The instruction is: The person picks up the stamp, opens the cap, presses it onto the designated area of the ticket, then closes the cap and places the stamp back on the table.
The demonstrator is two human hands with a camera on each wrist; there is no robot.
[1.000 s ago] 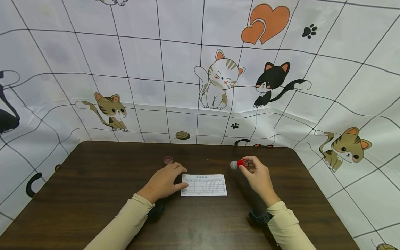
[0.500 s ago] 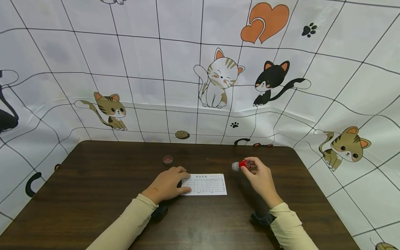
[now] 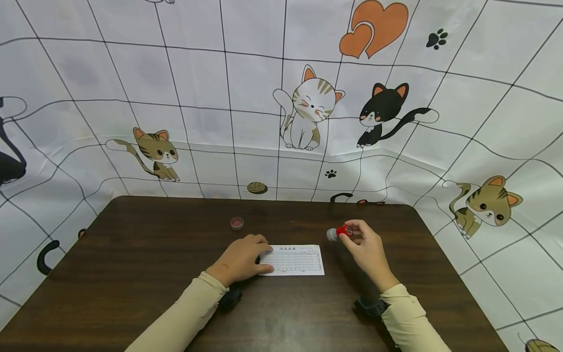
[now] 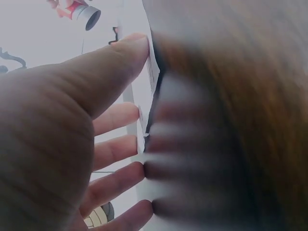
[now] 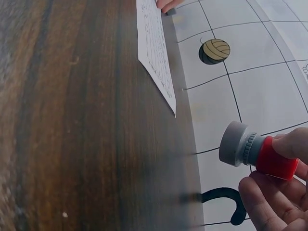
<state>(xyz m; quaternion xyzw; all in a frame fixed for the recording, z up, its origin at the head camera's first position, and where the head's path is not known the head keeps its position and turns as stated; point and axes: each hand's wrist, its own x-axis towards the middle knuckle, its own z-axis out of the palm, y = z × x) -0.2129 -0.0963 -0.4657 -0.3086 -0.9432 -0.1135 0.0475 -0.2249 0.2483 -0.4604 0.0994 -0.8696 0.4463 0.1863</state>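
A white printed form (image 3: 295,260) lies flat on the dark wooden table. My left hand (image 3: 243,259) rests on its left end, thumb and fingers stretched out and spread; the left wrist view shows the fingertips (image 4: 126,145) down at the paper. To the right of the form, my right hand (image 3: 368,252) pinches a red and grey stamp (image 5: 276,158) between thumb and fingers. The stamp is held sideways above the table, its grey round end pointing left. Beyond the left hand sits a small round cap (image 3: 236,223) with a reddish inside.
The brown tabletop (image 3: 132,274) reaches back to a white sheet (image 3: 198,88) printed with cats and grid lines. Black bands (image 3: 371,306) are worn on the wrists.
My left hand has come down from beside the cap and moved right onto the form's left end. The form has slid slightly right. The right hand with the stamp has barely moved.
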